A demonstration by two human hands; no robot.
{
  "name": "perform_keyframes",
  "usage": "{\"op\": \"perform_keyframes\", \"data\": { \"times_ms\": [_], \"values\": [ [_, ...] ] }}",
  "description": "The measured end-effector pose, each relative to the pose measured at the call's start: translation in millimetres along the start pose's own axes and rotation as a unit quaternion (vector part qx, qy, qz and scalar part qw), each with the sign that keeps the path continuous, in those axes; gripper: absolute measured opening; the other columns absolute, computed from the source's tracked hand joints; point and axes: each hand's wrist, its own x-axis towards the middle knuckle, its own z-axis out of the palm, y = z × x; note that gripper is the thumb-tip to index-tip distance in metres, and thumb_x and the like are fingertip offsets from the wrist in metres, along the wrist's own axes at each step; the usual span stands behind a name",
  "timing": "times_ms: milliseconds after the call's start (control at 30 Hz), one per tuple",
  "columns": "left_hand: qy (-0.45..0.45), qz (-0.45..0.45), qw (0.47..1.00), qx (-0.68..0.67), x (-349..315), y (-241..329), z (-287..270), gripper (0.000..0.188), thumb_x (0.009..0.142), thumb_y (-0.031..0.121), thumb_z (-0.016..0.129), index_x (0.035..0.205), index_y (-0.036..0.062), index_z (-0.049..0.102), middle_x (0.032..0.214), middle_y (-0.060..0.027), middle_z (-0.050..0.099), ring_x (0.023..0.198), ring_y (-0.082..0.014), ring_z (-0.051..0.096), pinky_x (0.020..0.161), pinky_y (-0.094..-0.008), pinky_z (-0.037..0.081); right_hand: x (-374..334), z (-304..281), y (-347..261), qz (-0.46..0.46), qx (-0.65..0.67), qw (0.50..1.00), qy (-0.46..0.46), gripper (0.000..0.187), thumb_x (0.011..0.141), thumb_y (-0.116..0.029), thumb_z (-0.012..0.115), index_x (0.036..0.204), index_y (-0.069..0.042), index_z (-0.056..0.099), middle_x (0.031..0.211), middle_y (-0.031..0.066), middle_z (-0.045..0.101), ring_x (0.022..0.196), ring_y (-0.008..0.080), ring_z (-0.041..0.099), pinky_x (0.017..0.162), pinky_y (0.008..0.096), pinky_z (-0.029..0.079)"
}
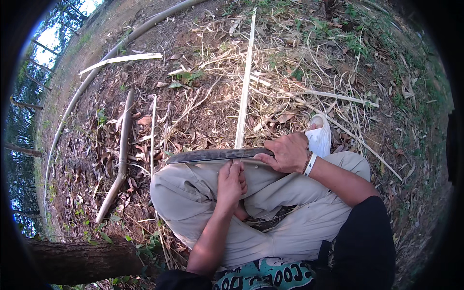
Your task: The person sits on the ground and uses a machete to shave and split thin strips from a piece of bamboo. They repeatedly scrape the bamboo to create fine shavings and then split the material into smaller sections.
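Observation:
My right hand [288,153] is closed at the right end of a long machete [208,155], thumb along the near side. The dark blade lies level across my lap, pointing left. Just below the blade, the fingers of my left hand [232,180] are pinched together on the near end of a pale bamboo strip [245,87]. From there the strip runs beneath the blade and stretches straight away over the ground. The machete's handle is mostly hidden by my right hand.
Thin curly shavings [333,72] and dry leaves cover the ground ahead. A bent bamboo piece [124,140] and a long pole [113,50] lie to the left. A dark log [82,261] is at lower left. Something white [319,137] sits beside my right hand.

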Motion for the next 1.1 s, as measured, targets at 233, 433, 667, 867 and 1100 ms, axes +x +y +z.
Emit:
{"op": "perform_keyframes", "data": {
  "times_ms": [233, 433, 667, 867, 1100],
  "values": [
    [-0.007, -0.022, 0.999, -0.038, -4.7, 1.8, -1.3, 0.022, 0.104, 0.026, 0.043, 0.089, 0.0103, 0.047, 0.058, 0.0072, 0.029, 0.041, -0.0031, 0.022, 0.035, -0.0223, 0.019, 33.9, -6.9, 31.8, 0.082, 0.028, 0.996, -0.017, 0.068, 0.092, -0.067, 0.045, 0.069, -0.007, 0.069, 0.06, 0.0196, 0.063, 0.064, 0.039, 0.067, 0.061, 0.05, 0.053],
    [-0.049, -0.045, 0.992, -0.103, 1.0, 8.6, -6.6, 0.02, 0.104, 0.025, 0.043, 0.09, 0.0099, 0.047, 0.056, 0.0077, 0.027, 0.04, -0.0027, 0.021, 0.035, -0.021, 0.018, 24.5, 3.1, 31.6, 0.017, -0.002, 1.0, -0.011, 0.06, 0.092, -0.063, 0.05, 0.072, -0.01, 0.068, 0.052, 0.016, 0.056, 0.055, 0.0388, 0.062, 0.054, 0.0486, 0.05],
    [-0.058, -0.041, 0.99, -0.125, -3.6, 14.6, -7.9, 0.023, 0.105, 0.027, 0.042, 0.09, 0.0105, 0.046, 0.056, 0.0074, 0.027, 0.04, -0.0032, 0.021, 0.035, -0.0209, 0.018, 2.9, 2.5, 1.2, -0.067, -0.009, 0.998, 0.015, 0.058, 0.092, -0.061, 0.051, 0.068, -0.009, 0.064, 0.056, 0.0158, 0.06, 0.056, 0.0367, 0.063, 0.054, 0.0481, 0.05],
    [-0.058, -0.049, 0.989, -0.125, -2.4, 11.1, -5.1, 0.023, 0.105, 0.027, 0.042, 0.088, 0.0106, 0.045, 0.056, 0.008, 0.027, 0.04, -0.0032, 0.021, 0.034, -0.0204, 0.018, 19.0, 4.4, 19.9, 0.033, 0.012, 0.999, 0.033, 0.061, 0.091, -0.064, 0.05, 0.067, -0.01, 0.062, 0.055, 0.0146, 0.059, 0.056, 0.0368, 0.064, 0.053, 0.0482, 0.05],
    [-0.07, -0.076, 0.985, -0.137, -13.9, 12.5, -11.2, 0.025, 0.105, 0.027, 0.04, 0.086, 0.0106, 0.044, 0.055, 0.0077, 0.026, 0.04, -0.0029, 0.02, 0.034, -0.0207, 0.018, 29.3, 5.8, 41.5, 0.011, 0.008, 0.999, 0.032, 0.058, 0.091, -0.061, 0.052, 0.066, -0.009, 0.06, 0.053, 0.0145, 0.057, 0.052, 0.0348, 0.061, 0.049, 0.0454, 0.046]
  ]
}}
